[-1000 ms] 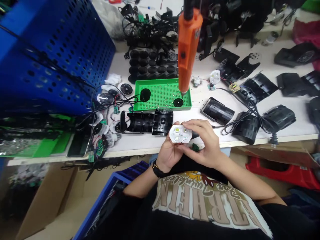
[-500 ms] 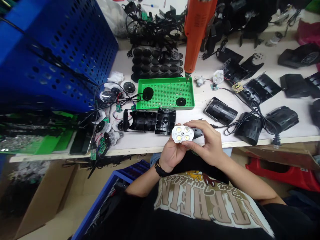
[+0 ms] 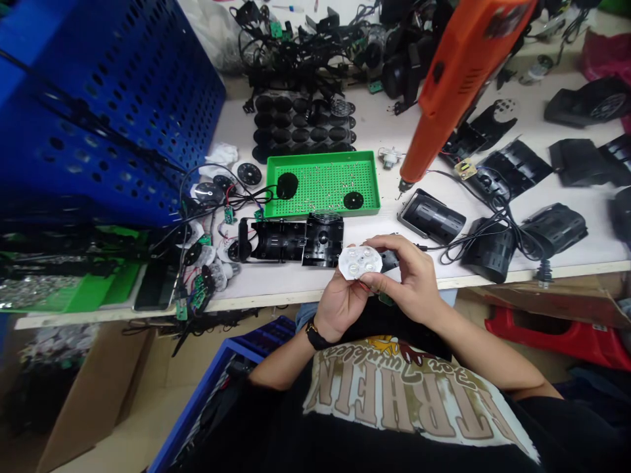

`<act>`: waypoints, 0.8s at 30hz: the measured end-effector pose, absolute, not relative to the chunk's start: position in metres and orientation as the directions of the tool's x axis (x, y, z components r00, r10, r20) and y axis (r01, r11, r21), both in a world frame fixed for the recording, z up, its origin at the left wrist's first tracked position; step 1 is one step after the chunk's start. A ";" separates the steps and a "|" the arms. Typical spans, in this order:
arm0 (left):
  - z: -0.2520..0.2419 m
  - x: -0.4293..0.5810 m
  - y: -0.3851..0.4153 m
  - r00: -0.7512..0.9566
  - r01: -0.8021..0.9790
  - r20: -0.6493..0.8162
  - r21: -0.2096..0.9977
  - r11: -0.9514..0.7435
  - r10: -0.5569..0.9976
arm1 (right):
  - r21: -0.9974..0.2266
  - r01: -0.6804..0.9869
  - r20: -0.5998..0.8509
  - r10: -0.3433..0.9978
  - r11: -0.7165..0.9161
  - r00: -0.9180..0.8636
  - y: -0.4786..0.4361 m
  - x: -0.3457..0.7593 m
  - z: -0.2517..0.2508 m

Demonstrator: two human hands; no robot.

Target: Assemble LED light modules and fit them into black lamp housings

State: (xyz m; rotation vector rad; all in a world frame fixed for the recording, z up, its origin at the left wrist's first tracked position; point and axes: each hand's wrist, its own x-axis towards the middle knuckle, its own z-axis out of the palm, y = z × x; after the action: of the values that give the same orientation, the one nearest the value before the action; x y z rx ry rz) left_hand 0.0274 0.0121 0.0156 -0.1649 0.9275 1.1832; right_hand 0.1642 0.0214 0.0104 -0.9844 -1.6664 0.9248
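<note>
Both my hands hold a small white octagonal LED lens plate (image 3: 359,262) with several round lenses, just above the table's front edge. My left hand (image 3: 340,303) cups it from below, fingers curled. My right hand (image 3: 411,282) pinches its right side, with thin wires and a small green board under the fingers. An open black plastic housing (image 3: 290,240) lies on the table just left of my hands. A hanging orange electric screwdriver (image 3: 456,82) swings tilted at the upper right, its tip above a black lamp body (image 3: 430,217).
A green perforated screw tray (image 3: 323,184) with two black discs sits behind the housing. A big blue perforated crate (image 3: 98,105) fills the left. Black lamp shells, cables and small circuit boards litter the white table (image 3: 296,282). A blue bin (image 3: 221,374) stands below by my lap.
The orange screwdriver has swung from above the green tray to the right and now hangs tilted. My hands have turned the lens plate slightly; they stay at the same place.
</note>
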 end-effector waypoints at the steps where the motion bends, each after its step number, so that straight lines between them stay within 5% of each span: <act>1: 0.014 0.027 0.012 0.067 -0.837 -0.686 0.356 0.415 0.725 | -0.907 0.183 0.341 0.915 0.381 -0.216 0.021 0.164 0.010; 24: 0.000 0.025 0.010 0.027 -0.815 -0.664 0.419 0.401 0.748 | -0.938 0.018 0.331 0.914 0.345 -0.235 0.019 0.166 0.002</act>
State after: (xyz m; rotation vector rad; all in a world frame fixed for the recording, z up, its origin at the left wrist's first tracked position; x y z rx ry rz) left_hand 0.0249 0.0097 0.0002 -0.0857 0.9612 1.2087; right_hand 0.1662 0.0194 0.0020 -0.8686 -1.5634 1.0750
